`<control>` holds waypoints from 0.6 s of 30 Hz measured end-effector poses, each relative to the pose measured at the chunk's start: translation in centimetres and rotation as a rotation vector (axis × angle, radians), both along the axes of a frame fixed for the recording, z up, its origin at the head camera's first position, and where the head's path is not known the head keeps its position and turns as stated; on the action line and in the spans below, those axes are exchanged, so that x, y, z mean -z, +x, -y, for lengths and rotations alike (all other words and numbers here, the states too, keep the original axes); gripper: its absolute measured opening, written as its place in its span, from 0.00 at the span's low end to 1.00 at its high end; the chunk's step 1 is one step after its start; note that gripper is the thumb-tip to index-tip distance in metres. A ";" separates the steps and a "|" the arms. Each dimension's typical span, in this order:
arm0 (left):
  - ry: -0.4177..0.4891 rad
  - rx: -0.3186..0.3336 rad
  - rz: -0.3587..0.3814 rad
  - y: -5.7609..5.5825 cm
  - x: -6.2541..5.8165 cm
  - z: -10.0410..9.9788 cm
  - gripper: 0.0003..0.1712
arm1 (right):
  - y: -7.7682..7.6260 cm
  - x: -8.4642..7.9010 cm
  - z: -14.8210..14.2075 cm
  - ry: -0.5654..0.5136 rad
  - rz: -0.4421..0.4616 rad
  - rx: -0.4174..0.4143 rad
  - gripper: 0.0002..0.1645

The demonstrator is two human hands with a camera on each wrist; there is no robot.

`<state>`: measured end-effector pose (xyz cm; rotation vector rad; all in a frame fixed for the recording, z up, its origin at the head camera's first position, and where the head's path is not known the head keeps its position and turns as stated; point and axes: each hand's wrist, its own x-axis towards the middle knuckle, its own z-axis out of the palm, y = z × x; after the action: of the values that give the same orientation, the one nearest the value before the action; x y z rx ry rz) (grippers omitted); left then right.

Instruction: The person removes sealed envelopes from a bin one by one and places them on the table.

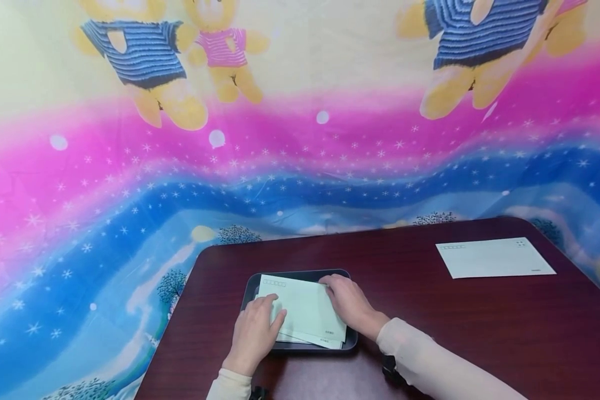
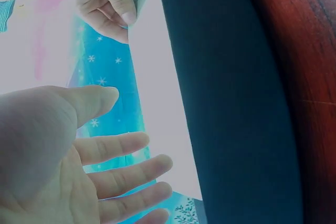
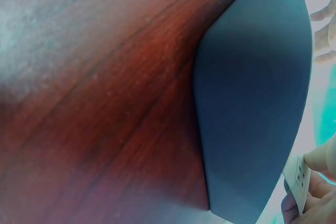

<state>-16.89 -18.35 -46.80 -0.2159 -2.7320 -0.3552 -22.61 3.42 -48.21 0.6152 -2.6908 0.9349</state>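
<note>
The right hand pinches the upper right corner of the top envelope, thumb on one side and curled fingers on the other; both wrist views catch this grip, the right one only at its edge, where the hand is cut off. The corner's small printed marks show there, but the hand covers them in the head view.

The left hand holds nothing — its fingers are spread and nearly straight, reaching over the envelope's left side. Whether the fingertips touch the paper I cannot tell.

The top envelope lies askew over the tray, hiding most of its inside. A lower envelope peeks out along the near edge, largely covered; how many are stacked cannot be made out. In the wrist views the tray's dark outer wall blocks much of the pile, and the paper is washed out, nearly blank.

The lone envelope lies well apart, flat on the table to the right; its print is too small to read. The backdrop shows bears — their heads cut off by the top edge.
</note>
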 end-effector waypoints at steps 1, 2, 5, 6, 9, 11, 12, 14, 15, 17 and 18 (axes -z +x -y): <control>0.000 0.000 -0.002 0.0 -0.1 0.0 0.22 | 0.0 -0.1 0.0 -0.002 -0.002 0.000 0.13; -0.001 0.000 -0.002 0.0 -0.1 0.0 0.23 | 0.0 -0.2 0.0 -0.004 -0.005 0.000 0.13; 0.001 0.000 -0.004 0.0 -0.2 0.1 0.23 | -0.1 -0.6 0.0 -0.007 -0.012 -0.001 0.14; 0.001 0.003 -0.006 0.0 -0.3 0.1 0.23 | -0.1 -0.7 0.0 -0.008 -0.013 -0.003 0.14; 0.004 0.009 -0.008 -0.1 -0.4 0.1 0.23 | -0.2 -0.9 0.0 -0.007 -0.015 -0.009 0.14; 0.006 0.014 -0.009 -0.1 -0.5 0.1 0.24 | -0.2 -1.1 0.0 -0.005 -0.022 -0.013 0.13; 0.008 0.017 -0.011 -0.2 -0.6 0.1 0.23 | -0.2 -1.2 0.0 -0.004 -0.032 -0.017 0.13; 0.008 0.019 -0.016 -0.2 -0.7 0.2 0.24 | -0.2 -1.5 -0.1 -0.004 -0.046 -0.020 0.12; 0.007 0.020 -0.019 -0.2 -0.8 0.2 0.24 | -0.1 -1.6 -0.1 -0.006 -0.053 -0.021 0.12; 0.006 0.023 -0.024 -0.2 -0.9 0.2 0.24 | -0.1 -1.9 -0.2 -0.009 -0.069 -0.020 0.12; 0.004 0.024 -0.026 -0.2 -0.9 0.2 0.24 | 0.0 -2.1 -0.3 -0.009 -0.075 -0.019 0.12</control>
<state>-17.11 -18.56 -45.87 -0.2508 -2.7053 -0.3618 -22.66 3.70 -46.14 0.6618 -2.6181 0.9099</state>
